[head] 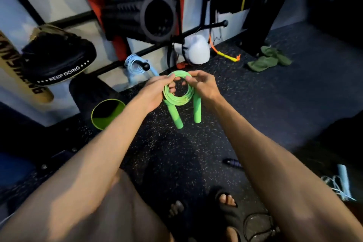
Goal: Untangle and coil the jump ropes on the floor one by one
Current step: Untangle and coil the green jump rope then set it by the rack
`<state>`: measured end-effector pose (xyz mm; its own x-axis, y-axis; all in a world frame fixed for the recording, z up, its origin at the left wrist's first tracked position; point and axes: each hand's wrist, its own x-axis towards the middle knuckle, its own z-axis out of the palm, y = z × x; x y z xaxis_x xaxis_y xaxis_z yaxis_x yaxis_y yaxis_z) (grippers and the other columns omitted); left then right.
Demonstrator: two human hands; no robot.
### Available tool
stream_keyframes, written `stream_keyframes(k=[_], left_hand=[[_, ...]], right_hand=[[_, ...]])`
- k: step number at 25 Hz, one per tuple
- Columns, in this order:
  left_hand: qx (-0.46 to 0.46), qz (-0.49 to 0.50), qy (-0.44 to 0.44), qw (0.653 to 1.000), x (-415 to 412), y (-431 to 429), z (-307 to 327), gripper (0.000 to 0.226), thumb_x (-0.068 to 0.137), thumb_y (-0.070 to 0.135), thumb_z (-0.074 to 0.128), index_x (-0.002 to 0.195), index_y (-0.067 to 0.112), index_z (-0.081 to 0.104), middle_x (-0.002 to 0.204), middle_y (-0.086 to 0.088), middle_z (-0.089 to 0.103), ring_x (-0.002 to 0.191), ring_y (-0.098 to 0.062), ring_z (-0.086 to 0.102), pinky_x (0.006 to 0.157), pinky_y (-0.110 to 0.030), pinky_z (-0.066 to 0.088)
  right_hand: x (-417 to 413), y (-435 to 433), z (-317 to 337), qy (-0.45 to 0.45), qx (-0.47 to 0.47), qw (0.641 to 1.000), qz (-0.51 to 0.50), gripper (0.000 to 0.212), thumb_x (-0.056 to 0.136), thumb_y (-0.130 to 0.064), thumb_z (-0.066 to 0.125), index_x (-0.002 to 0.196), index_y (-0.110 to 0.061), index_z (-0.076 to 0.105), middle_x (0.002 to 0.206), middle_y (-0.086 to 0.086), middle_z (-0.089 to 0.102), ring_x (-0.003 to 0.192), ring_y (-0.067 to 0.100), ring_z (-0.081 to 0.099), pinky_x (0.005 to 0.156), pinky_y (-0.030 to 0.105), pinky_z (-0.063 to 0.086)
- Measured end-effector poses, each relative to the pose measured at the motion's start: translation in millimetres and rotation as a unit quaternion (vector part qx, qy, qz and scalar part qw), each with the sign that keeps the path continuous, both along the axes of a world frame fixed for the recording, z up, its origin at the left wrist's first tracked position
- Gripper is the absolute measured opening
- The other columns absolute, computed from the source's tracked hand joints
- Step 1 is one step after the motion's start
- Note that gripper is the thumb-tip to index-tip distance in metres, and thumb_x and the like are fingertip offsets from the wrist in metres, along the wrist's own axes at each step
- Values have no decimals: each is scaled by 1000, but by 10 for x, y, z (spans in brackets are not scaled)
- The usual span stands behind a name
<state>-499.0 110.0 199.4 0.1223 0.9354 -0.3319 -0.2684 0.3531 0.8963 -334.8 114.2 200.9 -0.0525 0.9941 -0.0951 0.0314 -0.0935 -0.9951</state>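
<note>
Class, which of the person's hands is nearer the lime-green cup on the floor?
Left. The left hand is just right of the cup; the right hand is farther right, across the green rope coil.

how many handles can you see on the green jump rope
2. The first handle hangs below the green coil, under the left hand. The second handle hangs under the right hand. Neither is hidden.

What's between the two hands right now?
In the head view, the coiled green jump rope sits between the left hand and right hand; both grip its loops, and its two handles hang below.
</note>
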Motion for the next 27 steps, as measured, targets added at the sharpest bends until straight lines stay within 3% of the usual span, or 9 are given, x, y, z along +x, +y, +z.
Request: stream_keyframes(k=[4, 6, 9, 14, 18, 21, 23, 27], left_hand=[[4, 131, 9, 991, -250, 433, -422, 14, 97, 8, 56, 91, 5, 68, 76, -2, 65, 69, -11, 58, 71, -23, 49], [20, 189, 14, 982, -349, 586, -582, 11, 96, 4, 54, 95, 6, 65, 83, -5, 67, 71, -10, 62, 73, -23, 49], [65, 270, 24, 960, -449, 782, -735, 14, 95, -1, 54, 91, 10, 61, 70, 3, 72, 65, -8, 66, 72, -25, 49], [104, 402, 81, 906, -685, 1213, -1022, 16, 88, -5, 63, 84, 10, 62, 78, -2, 68, 61, -8, 64, 64, -22, 53], [100, 440, 81, 888, -838, 1529, -1184, 22, 85, -10, 64, 78, 11, 65, 62, 10, 69, 60, -1, 63, 64, -18, 50], [69, 471, 41, 879, -948, 1689, -1295, 21, 83, -9, 66, 78, 11, 68, 77, -1, 69, 77, -17, 65, 82, -33, 54], [46, 487, 30, 872, -1043, 1817, -1343, 21, 81, -8, 69, 77, 12, 70, 83, -7, 69, 85, -24, 64, 94, -41, 52], [17, 521, 62, 851, -1216, 2083, -1427, 14, 78, -8, 73, 84, 5, 74, 77, -4, 70, 82, -24, 67, 95, -43, 54]], right_hand=[[-317, 625, -332, 17, -22, 999, 29, 16, 90, 1, 65, 104, 2, 58, 82, 15, 66, 68, 13, 63, 81, 31, 54], [-477, 899, -514, 20, -29, 998, 51, 18, 90, 1, 64, 106, 3, 54, 82, 16, 66, 65, 9, 65, 75, 23, 55], [-733, 1251, -718, 8, -17, 997, 78, 16, 93, 1, 59, 108, 2, 52, 77, 7, 63, 54, -6, 62, 63, 9, 49], [-1147, 1834, -1067, -1, 26, 995, 97, 19, 94, 0, 57, 110, 10, 55, 85, 6, 64, 65, -7, 64, 68, 7, 47], [-1389, 2124, -1234, 25, 40, 995, 91, 10, 92, -1, 60, 101, -4, 57, 86, 1, 63, 75, 2, 61, 73, 9, 47], [-1511, 2298, -1378, 30, 45, 992, 113, 9, 92, -6, 62, 100, -8, 59, 86, 1, 64, 80, 9, 61, 77, 18, 52], [-1573, 2399, -1446, 43, 31, 991, 120, 9, 91, -6, 63, 100, -8, 62, 82, -1, 63, 76, 9, 61, 71, 19, 53], [-1773, 2642, -1537, 22, 29, 993, 112, 13, 87, -5, 69, 100, -3, 69, 81, -1, 66, 77, 9, 61, 80, 21, 53]])
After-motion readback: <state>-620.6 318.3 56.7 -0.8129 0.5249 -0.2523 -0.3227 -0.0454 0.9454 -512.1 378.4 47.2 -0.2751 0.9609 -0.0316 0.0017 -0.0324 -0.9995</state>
